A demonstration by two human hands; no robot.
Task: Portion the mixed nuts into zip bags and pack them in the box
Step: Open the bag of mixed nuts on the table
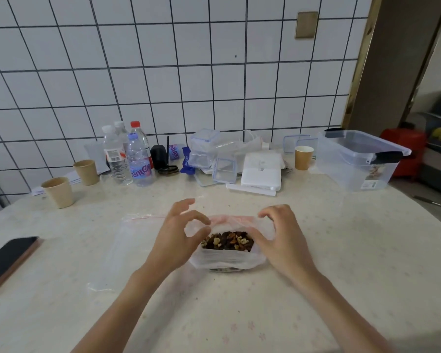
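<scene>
Clear plastic zip bag [224, 259] of mixed nuts [227, 241] stands between both hands. Left hand [175, 240] and right hand [281, 240] each keep a narrow pinching grip on its mouth; an empty bag [127, 248] lies left of them

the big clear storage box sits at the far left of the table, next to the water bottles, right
Not quite. In the head view the big clear storage box sits at the far right of the table; the water bottles stand at the far left, well apart from it.

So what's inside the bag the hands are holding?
Mixed nuts fill the zip bag, held by the left hand and right hand. The nuts underneath are hidden.
</scene>
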